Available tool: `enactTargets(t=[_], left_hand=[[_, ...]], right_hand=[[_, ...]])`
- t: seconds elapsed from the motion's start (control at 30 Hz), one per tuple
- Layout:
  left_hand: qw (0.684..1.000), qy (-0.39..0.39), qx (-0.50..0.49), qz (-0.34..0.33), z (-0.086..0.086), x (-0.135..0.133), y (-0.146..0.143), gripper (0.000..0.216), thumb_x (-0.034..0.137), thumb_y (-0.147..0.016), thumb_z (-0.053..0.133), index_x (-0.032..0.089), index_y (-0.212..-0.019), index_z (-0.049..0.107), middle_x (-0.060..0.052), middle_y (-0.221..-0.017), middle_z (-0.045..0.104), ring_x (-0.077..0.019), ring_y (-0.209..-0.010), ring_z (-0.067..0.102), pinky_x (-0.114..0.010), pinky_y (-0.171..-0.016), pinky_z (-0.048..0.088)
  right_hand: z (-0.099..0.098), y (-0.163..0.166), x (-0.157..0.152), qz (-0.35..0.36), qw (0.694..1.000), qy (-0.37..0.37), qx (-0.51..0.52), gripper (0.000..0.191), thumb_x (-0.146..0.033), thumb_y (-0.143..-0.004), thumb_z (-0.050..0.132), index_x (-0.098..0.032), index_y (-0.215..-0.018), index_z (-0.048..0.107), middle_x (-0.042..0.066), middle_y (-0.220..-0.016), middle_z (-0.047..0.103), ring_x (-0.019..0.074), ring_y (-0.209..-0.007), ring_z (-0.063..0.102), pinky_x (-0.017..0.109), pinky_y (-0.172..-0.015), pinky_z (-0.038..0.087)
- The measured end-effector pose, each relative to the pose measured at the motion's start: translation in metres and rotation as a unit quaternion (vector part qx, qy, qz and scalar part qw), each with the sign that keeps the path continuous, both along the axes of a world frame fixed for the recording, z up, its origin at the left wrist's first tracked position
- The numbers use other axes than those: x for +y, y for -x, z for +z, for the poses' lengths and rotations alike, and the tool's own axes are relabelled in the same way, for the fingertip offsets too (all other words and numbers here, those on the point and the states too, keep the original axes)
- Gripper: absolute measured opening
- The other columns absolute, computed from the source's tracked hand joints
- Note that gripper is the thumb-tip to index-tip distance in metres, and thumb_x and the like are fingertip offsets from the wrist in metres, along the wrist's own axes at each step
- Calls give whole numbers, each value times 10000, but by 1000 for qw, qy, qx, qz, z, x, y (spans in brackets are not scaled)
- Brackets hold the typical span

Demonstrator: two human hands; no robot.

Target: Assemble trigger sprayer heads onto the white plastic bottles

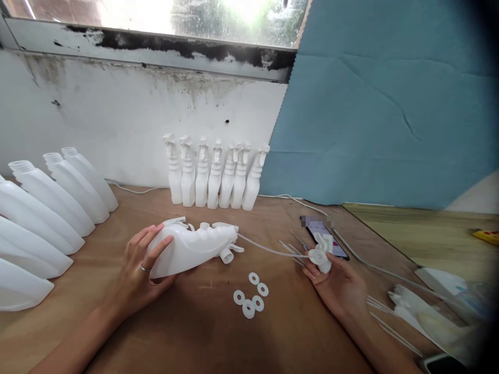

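Observation:
My left hand (142, 267) grips a white plastic bottle (191, 248) lying on its side on the brown table (202, 332), neck pointing right. My right hand (336, 283) holds a white trigger sprayer head (322, 252) whose thin dip tube (268, 250) reaches left to the bottle's neck. Several white ring washers (250, 297) lie on the table between my hands. A small white cap piece (226, 255) sits under the bottle's neck.
Several finished spray bottles (214, 174) stand in a row against the white wall. Open-necked bottles (47, 208) lie stacked at the left. A phone (325, 236) with a cable lies behind my right hand. Loose tubes and sprayer parts (413, 311) lie at the right.

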State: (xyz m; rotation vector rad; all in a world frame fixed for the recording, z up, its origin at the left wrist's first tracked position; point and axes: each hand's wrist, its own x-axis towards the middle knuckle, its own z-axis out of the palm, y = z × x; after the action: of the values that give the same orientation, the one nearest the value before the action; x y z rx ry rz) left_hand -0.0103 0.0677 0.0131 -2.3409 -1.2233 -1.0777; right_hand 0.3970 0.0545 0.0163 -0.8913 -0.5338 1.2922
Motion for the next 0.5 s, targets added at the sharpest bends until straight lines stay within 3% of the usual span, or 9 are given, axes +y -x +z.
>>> enactTargets(t=[0.17,0.33,0.5], left_hand=[[999,-25,20,-32,0,-1,-1,766,199,-753,711,272,-1419,339,-157,-1417,405,-363,-1295,394,-575,-1044,361],[992,-47,78,-88,-1,-10,-12,678,222,-755,704,232,-1379,438,-173,-1390,454,-385,-1257,429,-592,-1016,359],[985,-42,114,-120,-3,-20,-24,621,277,-766,692,196,-1350,498,-148,-1346,526,-400,-1240,435,-588,-1009,348]], right_hand=[[-2,1,0,4,1000,-8,-14,213,-304,-669,722,-198,-842,658,12,-748,658,93,-495,459,238,-473,436],[-8,16,-4,-21,995,-22,-95,258,-307,-677,788,-204,-886,678,33,-846,699,116,-574,529,236,-506,447],[-11,47,-18,61,991,-22,-117,268,-288,-687,795,-184,-912,692,55,-893,708,144,-664,581,293,-688,493]])
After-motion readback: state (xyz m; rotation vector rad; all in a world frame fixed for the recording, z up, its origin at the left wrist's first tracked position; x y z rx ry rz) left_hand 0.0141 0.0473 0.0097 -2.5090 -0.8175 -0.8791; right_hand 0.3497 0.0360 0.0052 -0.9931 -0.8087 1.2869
